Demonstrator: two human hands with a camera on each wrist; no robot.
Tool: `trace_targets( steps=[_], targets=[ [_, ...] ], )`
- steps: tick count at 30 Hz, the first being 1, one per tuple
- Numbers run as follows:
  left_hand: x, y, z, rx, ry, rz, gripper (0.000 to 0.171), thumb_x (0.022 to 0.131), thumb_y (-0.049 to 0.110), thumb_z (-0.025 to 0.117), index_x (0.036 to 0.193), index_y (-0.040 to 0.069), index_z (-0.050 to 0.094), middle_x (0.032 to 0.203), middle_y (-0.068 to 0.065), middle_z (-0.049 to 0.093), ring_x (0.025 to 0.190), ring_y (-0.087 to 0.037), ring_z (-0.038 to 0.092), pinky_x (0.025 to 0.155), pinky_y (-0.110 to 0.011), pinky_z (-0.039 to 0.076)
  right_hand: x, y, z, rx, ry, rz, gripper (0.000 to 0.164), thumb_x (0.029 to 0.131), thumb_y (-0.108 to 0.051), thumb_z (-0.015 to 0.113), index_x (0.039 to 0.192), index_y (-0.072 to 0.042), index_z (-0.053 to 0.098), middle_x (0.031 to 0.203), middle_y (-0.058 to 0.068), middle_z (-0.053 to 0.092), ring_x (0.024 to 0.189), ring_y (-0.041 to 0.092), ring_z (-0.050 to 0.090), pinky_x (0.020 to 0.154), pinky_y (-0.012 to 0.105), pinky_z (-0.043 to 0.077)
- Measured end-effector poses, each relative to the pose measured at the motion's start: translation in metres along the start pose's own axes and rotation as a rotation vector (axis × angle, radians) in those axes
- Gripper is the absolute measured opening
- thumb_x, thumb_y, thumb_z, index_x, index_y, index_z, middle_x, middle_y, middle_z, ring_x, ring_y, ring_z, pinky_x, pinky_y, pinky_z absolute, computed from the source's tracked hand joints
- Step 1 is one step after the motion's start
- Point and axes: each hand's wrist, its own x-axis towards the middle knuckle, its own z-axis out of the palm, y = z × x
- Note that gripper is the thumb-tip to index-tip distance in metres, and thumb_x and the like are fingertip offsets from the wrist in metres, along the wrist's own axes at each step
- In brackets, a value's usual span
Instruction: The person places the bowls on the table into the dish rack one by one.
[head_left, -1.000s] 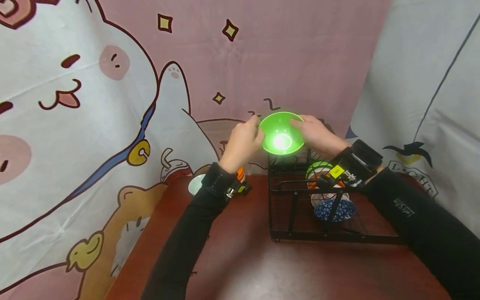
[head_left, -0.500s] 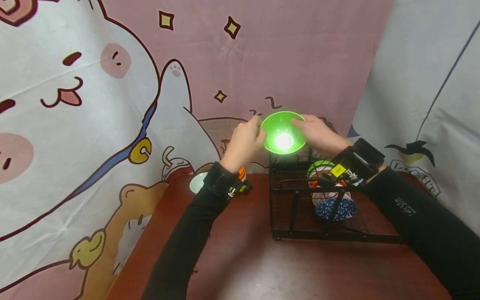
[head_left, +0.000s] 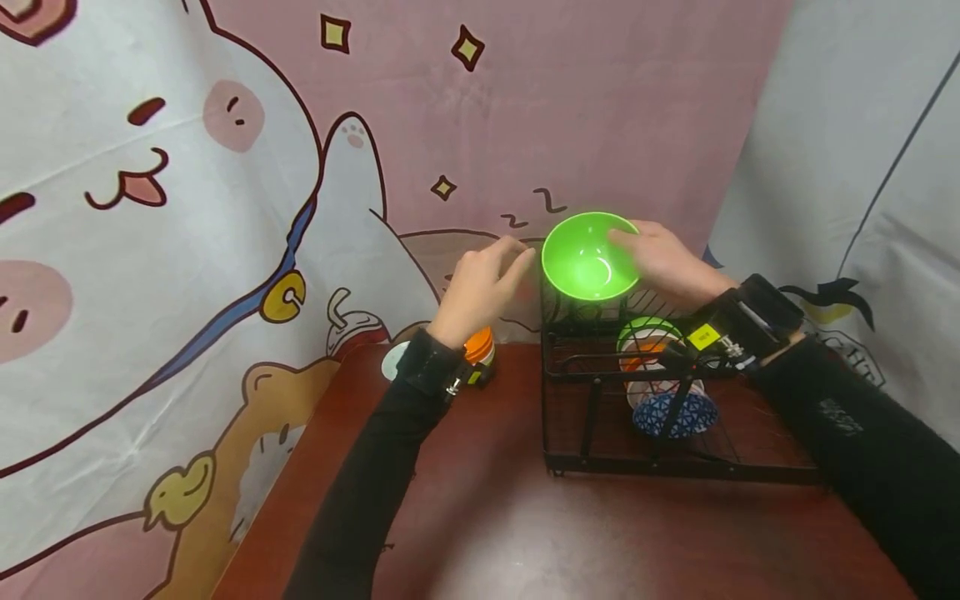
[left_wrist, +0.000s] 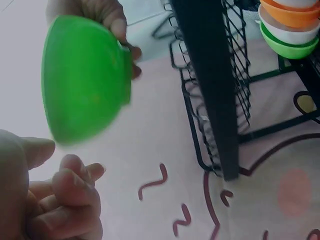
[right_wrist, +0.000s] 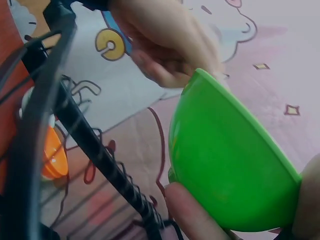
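Note:
A bright green bowl (head_left: 588, 254) is held up above the black wire dish rack (head_left: 592, 467), its inside facing the head camera. My right hand (head_left: 667, 262) grips it by the right side of the rim, thumb inside; in the right wrist view a finger presses the outside of the bowl (right_wrist: 225, 160). My left hand (head_left: 483, 287) is just left of the bowl, its thumb and fingers apart with nothing between them. In the left wrist view the left fingers (left_wrist: 75, 185) lie close below the bowl's edge.
Stacked bowls (head_left: 648, 346) in green, white and orange stand in the rack, with a blue patterned bowl (head_left: 675, 414) in front. Behind my left wrist are an orange stack (head_left: 480, 343) and a pale round dish (head_left: 393, 360) on the reddish-brown table (head_left: 480, 450). A printed cloth hangs behind.
My left hand has let go of the bowl's left rim. The right hand has carried the bowl slightly right and up, away from the left fingers.

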Motion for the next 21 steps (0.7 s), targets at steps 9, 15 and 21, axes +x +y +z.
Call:
trace_targets(
  steps=[9, 15, 21],
  targets=[
    [-0.047, -0.094, -0.001, -0.012, 0.07, -0.151, 0.028, 0.106, 0.032, 0.059, 0.121, 0.011, 0.069, 0.085, -0.007, 0.073, 0.065, -0.017, 0.063, 0.061, -0.033, 0.051, -0.012, 0.016, -0.037, 0.09, 0.06, 0.046, 0.057, 0.113, -0.034, 0.034, 0.149, 0.011, 0.037, 0.086, -0.013, 0.066, 0.075, 0.004, 0.066, 0.071, 0.026, 0.059],
    [-0.115, -0.183, 0.001, 0.006, 0.089, -0.341, 0.031, 0.105, 0.029, 0.061, 0.127, 0.008, 0.067, 0.09, -0.01, 0.071, 0.075, -0.023, 0.066, 0.068, -0.036, 0.053, -0.026, 0.038, -0.07, 0.136, 0.084, 0.081, 0.048, 0.112, -0.038, 0.036, 0.142, -0.002, 0.041, 0.09, -0.015, 0.067, 0.08, 0.003, 0.068, 0.074, 0.024, 0.06],
    [-0.191, -0.247, 0.006, -0.035, 0.1, -0.453, 0.03, 0.102, 0.02, 0.065, 0.129, 0.005, 0.065, 0.109, -0.013, 0.065, 0.101, -0.027, 0.06, 0.09, -0.044, 0.047, -0.041, 0.062, -0.097, 0.243, 0.112, 0.091, 0.029, 0.111, -0.038, 0.04, 0.123, -0.012, 0.045, 0.088, -0.012, 0.068, 0.079, 0.004, 0.069, 0.072, 0.022, 0.059]
  ],
)
